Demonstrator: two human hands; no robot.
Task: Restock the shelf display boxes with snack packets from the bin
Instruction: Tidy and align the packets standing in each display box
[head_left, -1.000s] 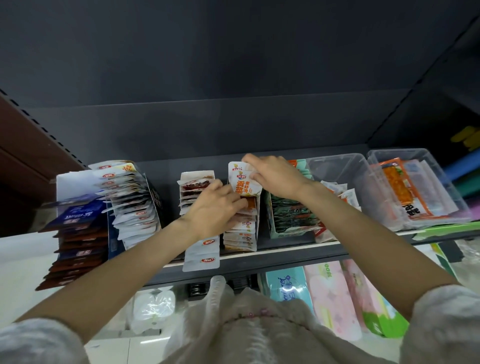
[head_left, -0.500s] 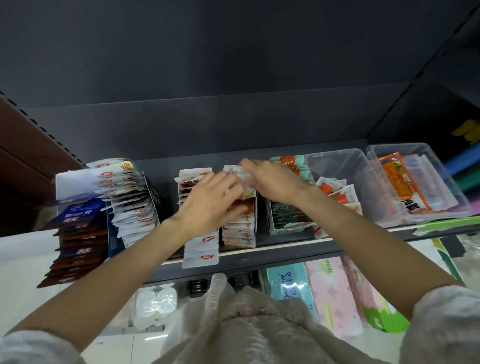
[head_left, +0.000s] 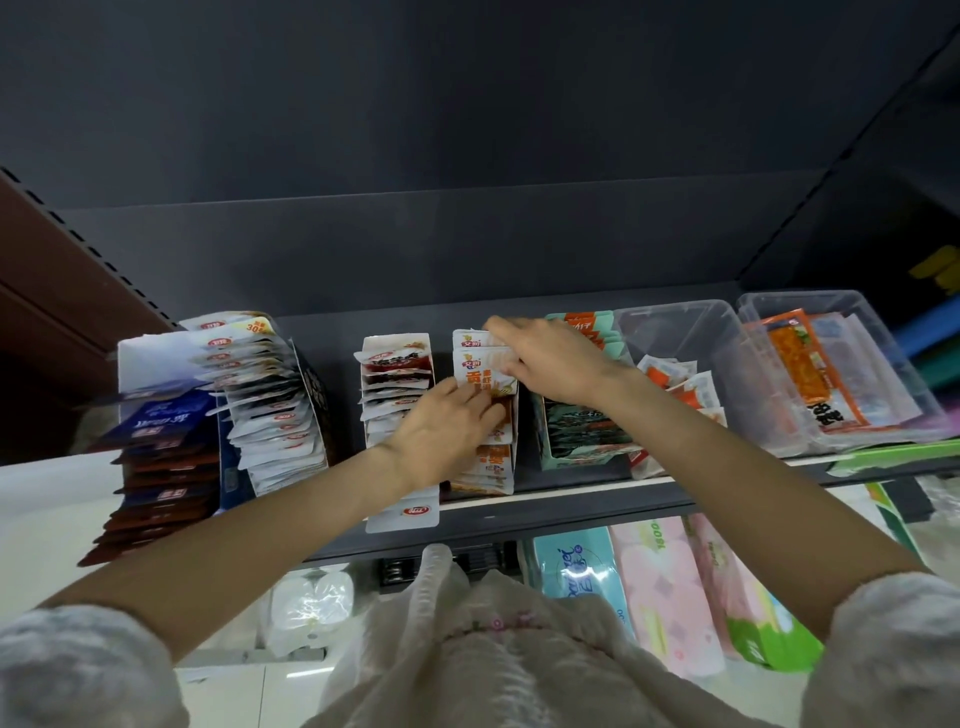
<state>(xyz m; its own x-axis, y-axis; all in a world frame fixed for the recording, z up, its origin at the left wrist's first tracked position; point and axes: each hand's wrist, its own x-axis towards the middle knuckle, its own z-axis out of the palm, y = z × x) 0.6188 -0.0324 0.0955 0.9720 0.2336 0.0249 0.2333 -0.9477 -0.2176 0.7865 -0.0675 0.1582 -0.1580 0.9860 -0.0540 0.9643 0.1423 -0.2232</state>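
A narrow display box of white-and-orange snack packets (head_left: 485, 467) stands mid-shelf. My right hand (head_left: 550, 364) reaches over its back end and pinches the rearmost white-and-orange packets (head_left: 480, 364), holding them upright. My left hand (head_left: 447, 431) lies on the row in front, fingers pressed against the packets. To the left is a box of white-and-red packets (head_left: 397, 379). To the right sits a green box of dark green packets (head_left: 587, 431). A clear plastic bin (head_left: 691, 332) farther right holds loose orange-and-white packets (head_left: 675, 384).
A second clear bin (head_left: 852, 364) with larger orange packs sits at far right. Fanned white packets (head_left: 270, 405) and dark blue and brown packets (head_left: 156, 467) fill the shelf's left end. Tissue packs (head_left: 654, 587) lie on the lower shelf. The shelf edge (head_left: 571, 499) runs in front.
My right hand pushed the raised packet back and down into the rear of the row. My left hand slid right onto the orange packets.
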